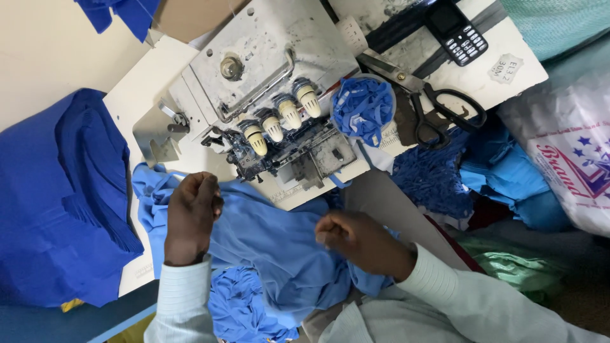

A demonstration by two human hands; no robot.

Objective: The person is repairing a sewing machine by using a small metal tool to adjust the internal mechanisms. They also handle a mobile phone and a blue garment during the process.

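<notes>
A light blue garment (273, 238) lies bunched on the white sewing table (136, 86) in front of a white overlock sewing machine (267, 76) with several thread tension knobs. My left hand (190, 216) grips a fold of the garment close to the machine's presser area. My right hand (356, 238) is closed on the cloth further right, near the table's edge. Both arms wear pale ribbed sleeves.
A tall stack of dark blue cloth pieces (60, 197) sits at the left. A round tub of blue scraps (363, 109), black-handled scissors (438, 101) and a small black phone (456, 30) lie behind the machine. Blue fabric heaps (502, 171) and a white printed sack (565, 152) crowd the right.
</notes>
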